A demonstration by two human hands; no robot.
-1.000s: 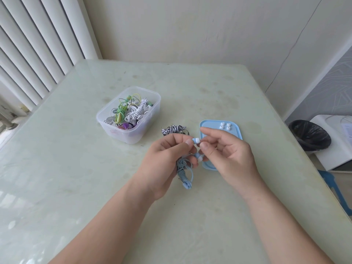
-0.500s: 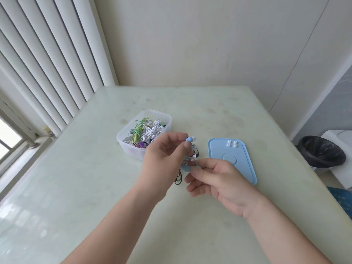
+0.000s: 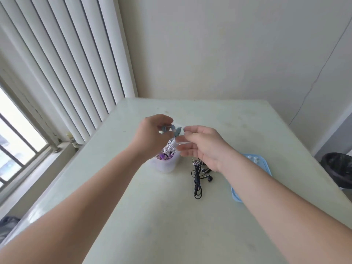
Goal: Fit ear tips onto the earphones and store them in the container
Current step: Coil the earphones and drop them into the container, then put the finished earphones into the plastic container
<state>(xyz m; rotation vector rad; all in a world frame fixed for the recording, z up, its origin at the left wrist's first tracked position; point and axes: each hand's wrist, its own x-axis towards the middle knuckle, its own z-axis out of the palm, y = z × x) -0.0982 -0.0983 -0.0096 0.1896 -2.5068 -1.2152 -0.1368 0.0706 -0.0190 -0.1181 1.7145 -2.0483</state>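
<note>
My left hand (image 3: 152, 134) pinches the blurred light-blue earphones (image 3: 174, 130) in the air, just above the clear plastic container (image 3: 166, 165). The container holds several coiled earphones in white, purple and green, and my hands hide most of it. My right hand (image 3: 202, 147) hovers beside the blue earphones, its fingers loosely spread and its fingertips just short of them. Black earphones (image 3: 198, 176) lie on the table (image 3: 171, 225) under my right wrist. White ear tips (image 3: 254, 159) sit on the light-blue lid (image 3: 265, 166) at the right.
White vertical blinds (image 3: 76, 63) and a window ledge (image 3: 57, 149) run along the table's left side. A black-lined waste bin (image 3: 338, 168) stands on the floor beyond the right edge. A bare wall is behind the table.
Both hands have moved away from me and left, from near the lid to above the container, carrying the blue earphones. My right hand's fingers have loosened. The camera has tilted upward.
</note>
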